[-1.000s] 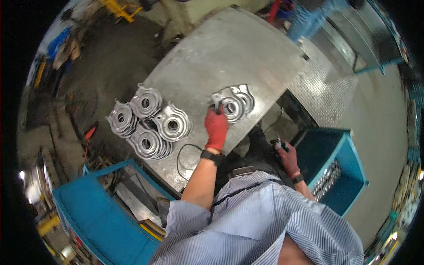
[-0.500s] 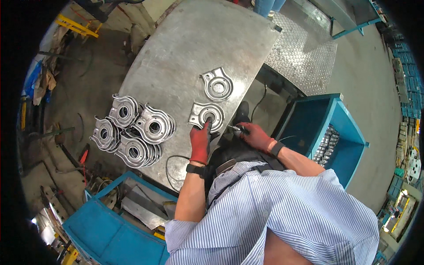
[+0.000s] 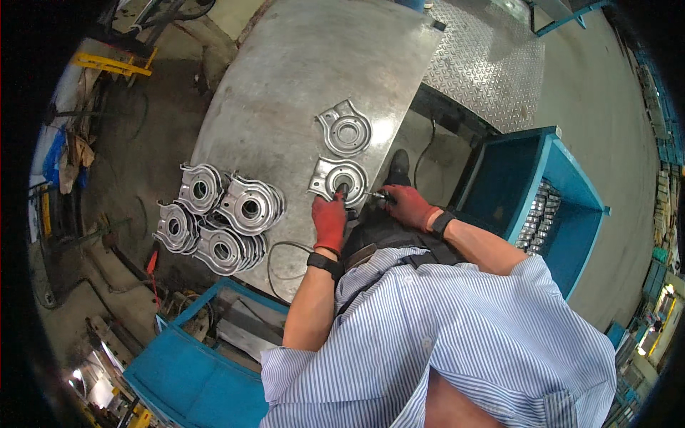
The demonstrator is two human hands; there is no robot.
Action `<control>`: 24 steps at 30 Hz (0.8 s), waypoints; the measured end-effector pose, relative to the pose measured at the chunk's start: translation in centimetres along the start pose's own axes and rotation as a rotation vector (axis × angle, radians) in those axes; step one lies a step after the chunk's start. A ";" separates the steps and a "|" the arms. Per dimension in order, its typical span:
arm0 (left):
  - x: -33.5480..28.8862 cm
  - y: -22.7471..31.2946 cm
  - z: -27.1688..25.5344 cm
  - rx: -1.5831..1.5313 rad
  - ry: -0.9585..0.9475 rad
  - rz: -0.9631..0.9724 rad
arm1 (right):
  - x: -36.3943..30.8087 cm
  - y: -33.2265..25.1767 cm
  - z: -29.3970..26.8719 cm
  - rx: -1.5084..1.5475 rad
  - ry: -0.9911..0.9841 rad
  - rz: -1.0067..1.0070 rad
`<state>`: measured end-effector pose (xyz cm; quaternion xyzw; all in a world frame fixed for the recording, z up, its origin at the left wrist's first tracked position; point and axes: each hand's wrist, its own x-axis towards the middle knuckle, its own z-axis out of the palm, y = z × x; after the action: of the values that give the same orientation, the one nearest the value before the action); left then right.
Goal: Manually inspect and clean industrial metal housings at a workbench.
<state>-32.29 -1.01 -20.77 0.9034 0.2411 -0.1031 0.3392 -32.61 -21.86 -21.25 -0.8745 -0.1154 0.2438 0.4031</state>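
Note:
My left hand (image 3: 330, 222), in a red glove with dark fingertips, grips the near edge of a stamped steel bracket (image 3: 330, 168). Its fingers reach the bracket's round centre opening. The bracket lies by the right edge of the metal table (image 3: 314, 64). In my right hand (image 3: 412, 207), also gloved in red, is a slim dark hand tool (image 3: 382, 195) with a thin metal tip. That tip points left and appears to meet the bracket's right rim. Just beyond lies a second, similar bracket (image 3: 359, 135), untouched.
Several stacks of similar brackets (image 3: 251, 207) stand at the table's left side. A thin hose (image 3: 270, 265) loops over the near edge. To the right, a blue bin (image 3: 576, 235) holds rows of metal parts. A blue cart (image 3: 193, 378) stands at lower left, and a tread-plate platform (image 3: 485, 64) lies beyond.
The whole view has shifted slightly. My right hand has brought the tool's tip closer to the bracket's right rim. My left hand keeps its grip on the bracket.

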 end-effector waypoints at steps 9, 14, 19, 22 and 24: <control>1.6 -2.6 1.3 0.021 -0.066 0.097 | -0.1 1.4 1.5 -0.084 0.095 -0.045; 1.5 -1.9 0.8 0.158 -0.059 0.072 | -0.4 1.2 1.7 -0.090 0.115 -0.064; 1.0 -0.5 -0.1 0.041 -0.058 0.069 | -0.4 1.6 1.9 -0.125 0.132 -0.048; 1.4 -1.9 0.7 0.126 -0.028 0.122 | -0.3 2.0 2.3 -0.134 0.145 -0.097; 1.1 -1.5 0.6 0.079 -0.011 0.114 | -0.4 2.1 2.3 -0.136 0.146 -0.114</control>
<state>-32.13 -0.01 -22.46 0.9278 0.1829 -0.0981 0.3099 -34.10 -21.89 -23.99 -0.9072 -0.1517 0.1477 0.3636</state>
